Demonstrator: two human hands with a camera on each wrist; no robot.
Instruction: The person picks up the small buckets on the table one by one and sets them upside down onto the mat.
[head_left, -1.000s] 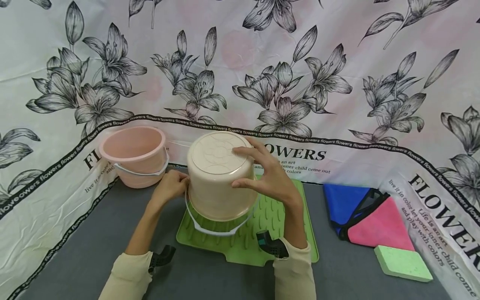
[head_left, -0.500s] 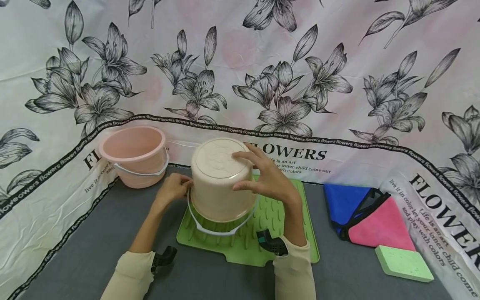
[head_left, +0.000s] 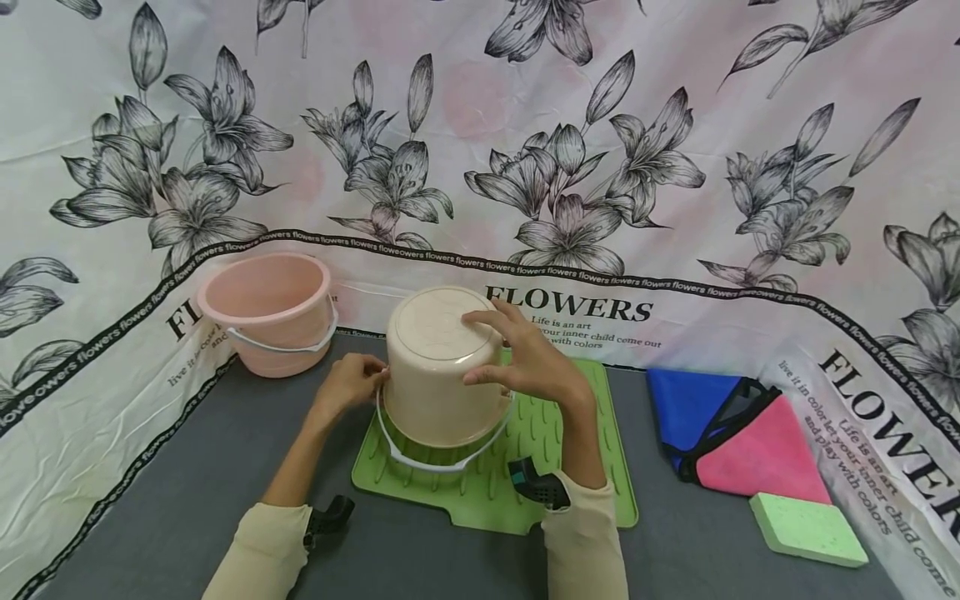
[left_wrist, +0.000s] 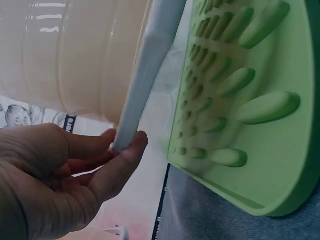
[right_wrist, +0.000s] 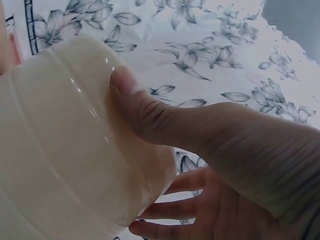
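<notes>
A cream bucket (head_left: 442, 375) is held upside down over the green drying mat (head_left: 585, 442), its flat base facing up and slightly toward me. Its white handle (head_left: 427, 462) hangs in a loop on the near side, low over the mat. My left hand (head_left: 351, 385) pinches the handle near its end at the bucket's left rim, thumb and fingertips meeting round it in the left wrist view. My right hand (head_left: 536, 358) grips the bucket's right side near the base, thumb on the wall and fingers spread over the bottom edge. The bucket's far rim is hidden.
An upright pink bucket (head_left: 277, 354) with a handle stands at the back left. To the right lie a folded blue and pink cloth item (head_left: 757, 450) with black edging and a light green sponge (head_left: 808, 529). A flowered sheet (head_left: 480, 167) hangs behind the grey table surface (head_left: 420, 550).
The cream bucket has come down toward the mat and slightly right. Both hands have moved with it and keep their hold.
</notes>
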